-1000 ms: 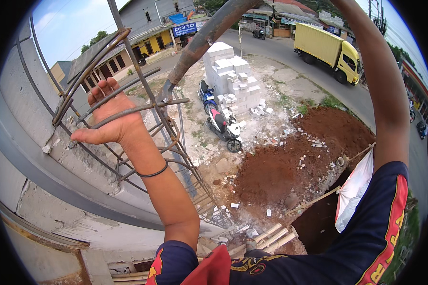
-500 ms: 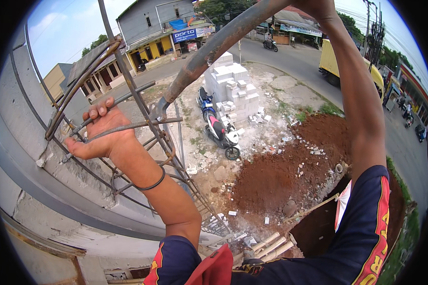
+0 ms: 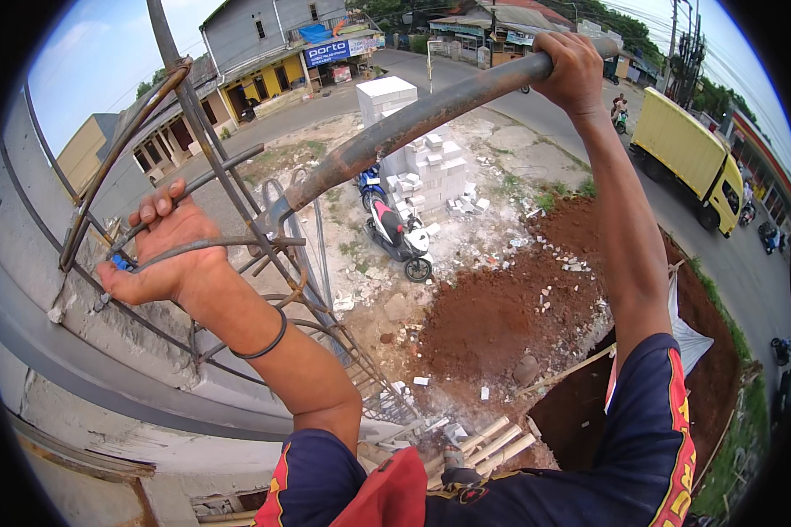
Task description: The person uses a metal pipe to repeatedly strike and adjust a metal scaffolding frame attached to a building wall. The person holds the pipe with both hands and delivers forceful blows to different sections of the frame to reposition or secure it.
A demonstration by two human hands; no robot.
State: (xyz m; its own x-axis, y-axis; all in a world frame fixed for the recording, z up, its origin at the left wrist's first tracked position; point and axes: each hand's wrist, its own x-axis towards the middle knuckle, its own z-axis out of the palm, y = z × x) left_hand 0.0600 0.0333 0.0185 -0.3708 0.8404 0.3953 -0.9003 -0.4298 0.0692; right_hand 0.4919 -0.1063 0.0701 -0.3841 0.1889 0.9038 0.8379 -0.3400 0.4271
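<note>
- My right hand (image 3: 576, 70) is clenched around the far end of the long steel pipe (image 3: 413, 123), which is hooked on the rebar cage (image 3: 237, 220) high above the ground.
- My left hand (image 3: 163, 255) has its fingers (image 3: 154, 211) closed on a bent bar (image 3: 220, 244) of the cage, beside the concrete wall edge (image 3: 79, 351).
- I think the pipe could slip off the bar under a hard pull and throw me off balance; the parked motorbike (image 3: 395, 233) stands directly below.

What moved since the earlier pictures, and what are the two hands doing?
The right hand and the end of the long bending bar it grips have come down into view; earlier that hand was cut off at the top edge. The yellow truck has rolled further right along the road. The left hand keeps its grip on the steel rods, and the motorbike stays parked below.
</note>
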